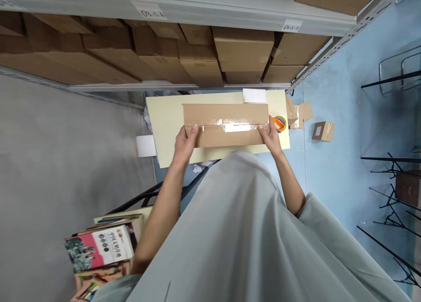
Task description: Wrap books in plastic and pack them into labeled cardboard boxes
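Head view: L hand point(186, 142) and R hand point(270, 137) each gripped an end of taped box point(226, 118); tape roll point(279, 123) sat beside R hand at counter point(164, 126) edge, so a nudge could drop it.

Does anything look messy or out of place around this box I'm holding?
Mostly the floor: a sealed carton and an open-flapped carton lie loose right of the table, and crumpled paper scraps sit below its near edge. The box itself lies square, taped shut.
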Demonstrator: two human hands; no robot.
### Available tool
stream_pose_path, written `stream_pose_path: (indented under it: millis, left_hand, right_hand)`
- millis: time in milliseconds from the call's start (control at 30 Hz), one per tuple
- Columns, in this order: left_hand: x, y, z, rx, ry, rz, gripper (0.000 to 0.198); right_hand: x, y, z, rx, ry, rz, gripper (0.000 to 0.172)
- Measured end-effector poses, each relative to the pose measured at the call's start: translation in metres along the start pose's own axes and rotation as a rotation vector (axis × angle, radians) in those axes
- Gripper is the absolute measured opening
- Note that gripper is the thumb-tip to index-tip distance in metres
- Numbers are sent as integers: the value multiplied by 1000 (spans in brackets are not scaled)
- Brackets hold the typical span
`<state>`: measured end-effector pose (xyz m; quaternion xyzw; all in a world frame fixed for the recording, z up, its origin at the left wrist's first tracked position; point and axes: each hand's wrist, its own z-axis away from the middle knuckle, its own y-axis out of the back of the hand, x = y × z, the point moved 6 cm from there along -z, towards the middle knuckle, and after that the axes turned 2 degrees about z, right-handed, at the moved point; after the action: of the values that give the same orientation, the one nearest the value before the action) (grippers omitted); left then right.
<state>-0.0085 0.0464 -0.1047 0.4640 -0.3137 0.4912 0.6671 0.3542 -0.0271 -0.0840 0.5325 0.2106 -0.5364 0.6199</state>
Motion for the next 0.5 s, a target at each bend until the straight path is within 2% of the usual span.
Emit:
stream_pose_path:
  millis: [100,233,333,500]
  left_hand:
    - [-6,-9,-9,-8,88,62,76]
    - [-11,-9,-16,-165,102,145,84]
    - [-15,5,-12,-220,98,154,85]
    - [-27,35,6,-122,115,169,82]
  right_hand:
    - [-2,-6,-9,-98,-63,-128,98]
    - [0,-4,-8,-139,-106,-211,97]
    - [3,-11,2,-140,-139,-206,96]
    - [0,-38,21,-189,-157,-270,94]
